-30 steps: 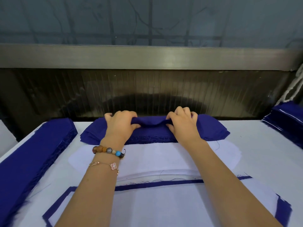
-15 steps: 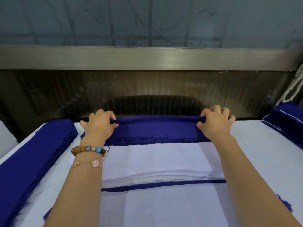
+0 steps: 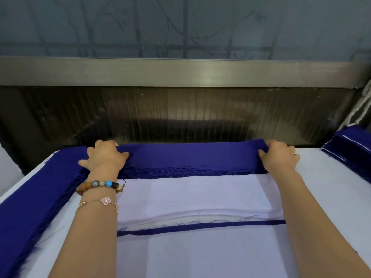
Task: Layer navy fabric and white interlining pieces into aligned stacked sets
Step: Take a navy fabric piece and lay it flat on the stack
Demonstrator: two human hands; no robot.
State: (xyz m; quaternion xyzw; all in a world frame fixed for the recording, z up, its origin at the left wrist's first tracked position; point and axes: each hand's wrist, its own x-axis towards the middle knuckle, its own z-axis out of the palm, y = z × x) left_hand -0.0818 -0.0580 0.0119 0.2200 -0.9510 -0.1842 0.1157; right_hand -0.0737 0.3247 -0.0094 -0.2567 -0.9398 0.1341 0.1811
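1. Hands are clamping opposite ends of the top navy fabric piece [image 3: 190,157], left hand [image 3: 104,155] and right hand [image 3: 279,159] probably tautening it to peel off singly.
2. It is lying on its stack [image 3: 180,171] at the table [image 3: 331,177]'s far edge, bordering white interlining [image 3: 196,195].

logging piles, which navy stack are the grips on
The far middle stack: left grip and right grip hold its ends; neither left stack nor right stack is held.

A white table [image 3: 331,187] carries a left navy stack [image 3: 30,207], a far navy stack [image 3: 190,157], a far-right navy stack [image 3: 350,145] and, nearer, white interlining [image 3: 190,195].
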